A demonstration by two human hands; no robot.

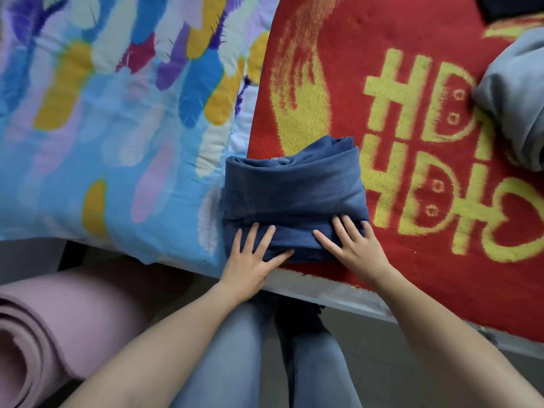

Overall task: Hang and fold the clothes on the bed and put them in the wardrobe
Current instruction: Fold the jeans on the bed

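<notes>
A folded pair of dark blue jeans (pixel 294 189) lies near the bed's front edge, half on the red blanket (pixel 338 69) and half on the feather-print quilt (pixel 103 119). My left hand (pixel 253 260) lies flat on the near left corner of the jeans, fingers straight and spread. My right hand (pixel 350 245) presses flat on the near right part of the fold, fingers spread as well. Neither hand curls around the cloth.
A grey garment (pixel 515 107) lies bunched at the right edge of the red blanket. A dark item (pixel 512 7) sits at the top right corner. A rolled pink mat (pixel 50 328) lies on the floor at lower left. My legs stand against the bed frame (pixel 338 293).
</notes>
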